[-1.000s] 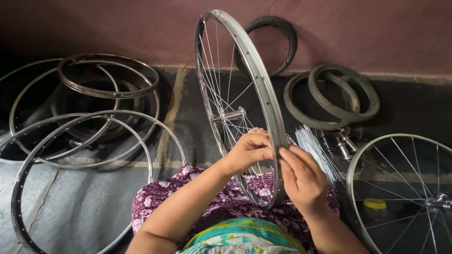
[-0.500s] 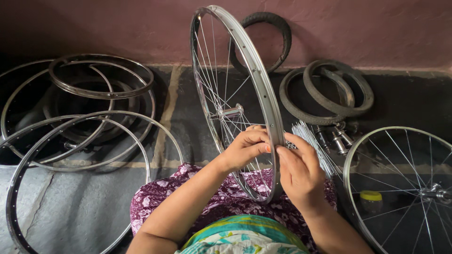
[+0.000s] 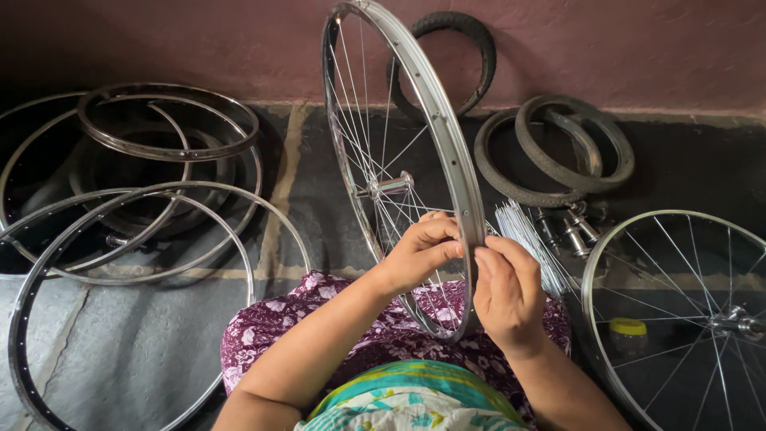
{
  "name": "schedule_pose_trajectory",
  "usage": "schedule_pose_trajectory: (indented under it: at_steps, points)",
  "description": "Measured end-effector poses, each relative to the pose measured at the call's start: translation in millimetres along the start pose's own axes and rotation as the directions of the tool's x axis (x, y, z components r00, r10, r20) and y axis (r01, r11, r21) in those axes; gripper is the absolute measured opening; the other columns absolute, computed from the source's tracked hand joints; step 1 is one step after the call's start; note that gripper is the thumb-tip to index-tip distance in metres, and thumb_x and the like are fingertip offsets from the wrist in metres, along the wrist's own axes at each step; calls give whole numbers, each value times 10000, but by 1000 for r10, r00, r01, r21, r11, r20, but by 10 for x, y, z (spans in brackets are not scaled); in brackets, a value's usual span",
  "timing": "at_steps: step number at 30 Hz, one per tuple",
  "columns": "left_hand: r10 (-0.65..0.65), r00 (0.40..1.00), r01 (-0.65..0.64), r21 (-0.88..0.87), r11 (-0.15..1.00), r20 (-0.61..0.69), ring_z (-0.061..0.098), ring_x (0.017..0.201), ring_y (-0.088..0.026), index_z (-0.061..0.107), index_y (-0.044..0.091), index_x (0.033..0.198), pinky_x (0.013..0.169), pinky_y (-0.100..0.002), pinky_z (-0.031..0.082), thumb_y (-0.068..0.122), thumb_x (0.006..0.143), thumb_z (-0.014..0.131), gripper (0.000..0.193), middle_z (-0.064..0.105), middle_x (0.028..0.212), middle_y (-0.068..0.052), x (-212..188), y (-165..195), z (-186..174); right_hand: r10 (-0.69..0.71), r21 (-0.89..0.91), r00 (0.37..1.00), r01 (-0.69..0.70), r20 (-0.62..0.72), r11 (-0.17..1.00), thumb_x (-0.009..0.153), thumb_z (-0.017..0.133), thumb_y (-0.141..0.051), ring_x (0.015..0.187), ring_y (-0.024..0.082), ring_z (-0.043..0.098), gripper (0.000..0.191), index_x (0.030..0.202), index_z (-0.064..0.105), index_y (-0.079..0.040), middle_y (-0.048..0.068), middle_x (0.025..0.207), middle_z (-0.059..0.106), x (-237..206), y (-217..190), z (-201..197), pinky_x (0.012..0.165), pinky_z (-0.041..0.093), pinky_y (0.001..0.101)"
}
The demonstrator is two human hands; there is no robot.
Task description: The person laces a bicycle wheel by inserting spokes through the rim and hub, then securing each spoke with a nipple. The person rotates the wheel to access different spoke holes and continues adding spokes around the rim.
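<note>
— Head view, looking down: what do the hands have?

— A spoked bicycle wheel stands upright on its edge, its lower part resting against the person's lap, its top rising toward the wall. The left hand is on the spoke side of the rim, fingers pinched together close against the rim's inner face; whatever small thing it pinches is too small to tell. The right hand is just on the other side of the rim, fingers curled narrow, fingertips touching the rim's edge.

— And around it?

— A bundle of loose spokes lies on the floor just right of the right hand. Beyond it, a few metal hubs, and two small tyres overlapping by the wall. Another tyre leans on the wall behind the wheel. At the far right lies a second spoked wheel flat on the floor, with a yellow-lidded jar seen through its spokes. Bare rims are stacked at the left
</note>
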State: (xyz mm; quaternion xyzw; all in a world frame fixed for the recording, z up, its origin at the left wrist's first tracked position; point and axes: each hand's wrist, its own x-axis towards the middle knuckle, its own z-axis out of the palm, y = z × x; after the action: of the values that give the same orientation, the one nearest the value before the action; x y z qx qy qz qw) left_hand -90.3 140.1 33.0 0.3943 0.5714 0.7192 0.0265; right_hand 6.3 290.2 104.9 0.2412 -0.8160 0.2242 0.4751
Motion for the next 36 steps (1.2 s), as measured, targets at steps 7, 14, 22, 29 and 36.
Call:
schedule_pose_trajectory:
  at_steps: [7, 14, 22, 29, 36]
  points:
    - [1, 1000, -1, -6, 1000, 7, 527, 1075, -128, 736, 131, 1008, 1063, -328, 369, 258, 986, 727, 129, 678, 1046, 53, -9, 56, -19, -73, -35, 997, 72, -10, 997, 949, 720, 122, 1016, 289, 695, 176, 1115, 664, 97, 169, 1188, 584, -13, 23, 2, 870, 615, 348]
    - [-40, 999, 40, 10, 999, 10, 510, 1042, -127, 739, 121, 999, 1059, -335, 372, 245, 989, 736, 124, 660, 995, 57, -30, 20, -23, -125, -55, 992, 126, 17, 991, 902, 728, 131, 986, 298, 697, 226, 1118, 673, 94, 168, 1171, 623, -46, 52, -22, 834, 607, 360]
    - [-24, 1000, 25, 23, 999, -14, 529, 1106, -135, 747, 119, 1022, 1072, -336, 390, 240, 985, 733, 127, 677, 1058, 45, -36, 2, -6, -113, -64, 994, 113, -3, 992, 907, 738, 135, 974, 298, 706, 219, 1111, 672, 91, 171, 1150, 625, -40, 44, -3, 827, 611, 358]
    - [-28, 999, 27, -34, 999, -34, 526, 1113, -137, 748, 116, 1021, 1076, -334, 387, 226, 990, 733, 115, 691, 1080, 40, -53, -26, 4, -121, -48, 992, 120, -28, 992, 917, 740, 144, 971, 297, 714, 213, 1112, 665, 106, 174, 1161, 622, -44, 38, 22, 824, 625, 354]
    - [-12, 999, 11, -13, 1000, -41, 522, 1092, -140, 744, 106, 1007, 1080, -336, 380, 214, 994, 729, 110, 685, 1059, 35, -50, -53, 16, -143, -61, 989, 145, 36, 987, 901, 720, 152, 941, 293, 718, 181, 1073, 684, 109, 167, 1133, 657, 41, -4, -32, 780, 612, 357]
